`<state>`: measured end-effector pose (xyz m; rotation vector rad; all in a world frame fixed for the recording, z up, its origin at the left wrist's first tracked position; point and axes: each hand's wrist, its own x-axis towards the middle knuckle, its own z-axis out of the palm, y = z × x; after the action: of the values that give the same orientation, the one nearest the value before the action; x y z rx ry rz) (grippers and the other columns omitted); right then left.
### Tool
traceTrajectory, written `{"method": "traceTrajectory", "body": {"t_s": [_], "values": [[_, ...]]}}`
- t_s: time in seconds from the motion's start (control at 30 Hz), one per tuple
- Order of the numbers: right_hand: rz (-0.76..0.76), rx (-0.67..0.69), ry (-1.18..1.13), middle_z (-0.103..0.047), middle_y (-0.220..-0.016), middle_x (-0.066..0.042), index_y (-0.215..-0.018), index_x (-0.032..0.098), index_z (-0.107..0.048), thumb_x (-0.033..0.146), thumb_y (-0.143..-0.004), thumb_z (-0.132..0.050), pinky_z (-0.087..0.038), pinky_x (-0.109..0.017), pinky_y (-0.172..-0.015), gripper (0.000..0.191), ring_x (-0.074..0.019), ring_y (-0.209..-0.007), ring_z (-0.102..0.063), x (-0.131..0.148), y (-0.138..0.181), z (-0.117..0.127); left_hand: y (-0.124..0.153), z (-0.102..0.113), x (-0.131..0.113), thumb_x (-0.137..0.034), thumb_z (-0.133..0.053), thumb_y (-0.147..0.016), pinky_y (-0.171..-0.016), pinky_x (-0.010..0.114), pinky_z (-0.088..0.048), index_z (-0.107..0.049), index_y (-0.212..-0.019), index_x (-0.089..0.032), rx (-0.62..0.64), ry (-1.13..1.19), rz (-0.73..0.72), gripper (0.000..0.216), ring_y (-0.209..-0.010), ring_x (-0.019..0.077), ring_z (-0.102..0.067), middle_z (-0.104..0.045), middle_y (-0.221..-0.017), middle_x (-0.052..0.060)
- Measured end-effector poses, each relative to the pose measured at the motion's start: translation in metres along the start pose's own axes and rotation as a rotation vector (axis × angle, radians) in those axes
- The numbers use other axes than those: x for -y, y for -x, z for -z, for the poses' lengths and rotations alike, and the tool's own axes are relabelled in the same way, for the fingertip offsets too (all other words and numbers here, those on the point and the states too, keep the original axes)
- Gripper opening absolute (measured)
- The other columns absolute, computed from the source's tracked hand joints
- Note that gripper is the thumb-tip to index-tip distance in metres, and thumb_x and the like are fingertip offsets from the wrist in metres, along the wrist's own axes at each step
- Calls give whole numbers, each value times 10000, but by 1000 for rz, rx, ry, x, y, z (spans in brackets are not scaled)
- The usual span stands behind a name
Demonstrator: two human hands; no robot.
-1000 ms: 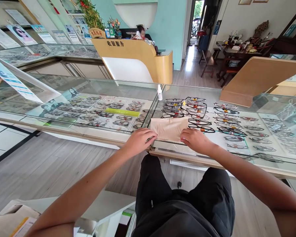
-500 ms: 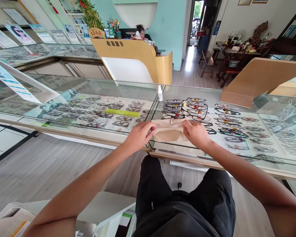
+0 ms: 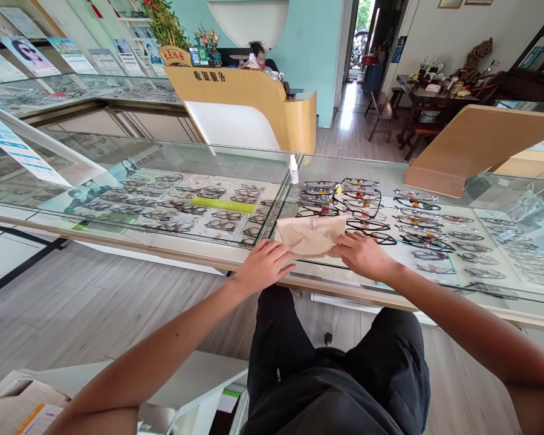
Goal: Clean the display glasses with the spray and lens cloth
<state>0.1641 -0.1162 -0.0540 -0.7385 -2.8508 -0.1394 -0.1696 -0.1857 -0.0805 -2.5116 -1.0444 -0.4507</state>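
Note:
A beige cloth lies folded on the glass counter top, just in front of me. My left hand rests flat at the counter's near edge, fingers stretched out and touching the cloth's lower left corner. My right hand has its fingers closed on the cloth's lower right corner. Several pairs of glasses lie in rows on the glass right behind the cloth.
A small white spray bottle stands on the counter behind the glasses. More frames are laid out inside the glass showcases. A curved yellow reception desk with a person behind it stands further back. A white table is at lower left.
Both hands lifted the cloth's near edge and carried it away from me, folding it over. Now the cloth lies flat again and the hands are back at its near corners.

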Motion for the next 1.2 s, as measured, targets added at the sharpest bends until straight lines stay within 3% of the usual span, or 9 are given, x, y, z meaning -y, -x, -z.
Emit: {"method": "traceTrajectory", "body": {"t_s": [0.1, 0.17, 0.37, 0.47, 0.53, 0.7, 0.83, 1.0, 1.2], "values": [[1, 7, -58, -751, -1187, -126, -1246, 191, -770, 365, -1076, -651, -504, -426, -905, 270, -279, -997, -689, 3, 4, 1, 3, -2, 3, -270, -654, -1068, -903, 437, -491, -735, -1068, -200, -27, -67, -32, 107, -1031, 257, -677, -781, -1071, 74], [23, 22, -69, -754, -1157, -122, -1262, 182, -769, 420, -1050, -706, -517, -426, -910, 325, -286, -1010, -696, 5, 4, 1, 7, -5, 5, -212, -645, -1067, -913, 426, -484, -731, -1047, -212, -46, -79, -42, 88, -1037, 243, -685, -791, -1067, 57], [70, -27, -16, -768, -1049, -107, -1127, 164, -788, 263, -1082, -656, -506, -393, -877, 170, -259, -961, -689, 15, 9, -3, 15, -10, 5, -139, -643, -1031, -939, 427, -489, -721, -985, -241, -47, -36, -48, 136, -1029, 224, -705, -805, -1067, 42], [88, -65, 16, -760, -969, -95, -975, 169, -776, 172, -1115, -540, -490, -381, -837, 275, -237, -887, -673, 22, 14, -3, 13, -6, 1, -151, -646, -997, -898, 421, -504, -696, -925, -234, -98, -16, -20, 121, -978, 230, -708, -795, -996, 45], [66, -79, 5, -761, -965, -94, -932, 174, -761, 153, -1119, -504, -490, -379, -824, 318, -231, -863, -670, 25, 16, 3, 8, 0, -2, -155, -640, -968, -859, 411, -513, -677, -893, -238, -138, 40, 39, 118, -926, 227, -707, -782, -940, 43], [-125, -167, -180, -766, -1043, -108, -990, 200, -725, 206, -1097, -545, -529, -386, -855, 210, -251, -928, -699, 19, 12, 39, -13, 27, 0, -172, -623, -934, -858, 405, -540, -636, -861, -249, -220, 311, 244, 106, -874, 215, -701, -764, -893, 38], [-120, -143, -226, -735, -999, -97, -1007, 198, -675, 182, -1085, -511, -524, -362, -821, 182, -240, -891, -695, 7, 4, 76, -37, 55, 16, -196, -593, -967, -835, 373, -532, -610, -846, -237, -273, 484, 306, 128, -854, 195, -669, -716, -868, 36], [-99, -41, -62, -702, -915, -67, -892, 210, -652, 98, -954, -569, -423, -330, -695, 153, -209, -758, -614, -5, -5, 99, -63, 81, 37, -216, -585, -951, -762, 330, -505, -578, -816, -228, -182, 637, 305, 135, -790, 176, -624, -659, -819, 21], [-129, -84, -50, -693, -873, -50, -810, 220, -639, 120, -911, -583, -354, -310, -634, 153, -185, -702, -579, -13, -6, 106, -73, 89, 46, -298, -608, -986, -731, 315, -469, -575, -765, -218, -132, 717, 313, 237, -732, 162, -589, -647, -771, 13]]}}
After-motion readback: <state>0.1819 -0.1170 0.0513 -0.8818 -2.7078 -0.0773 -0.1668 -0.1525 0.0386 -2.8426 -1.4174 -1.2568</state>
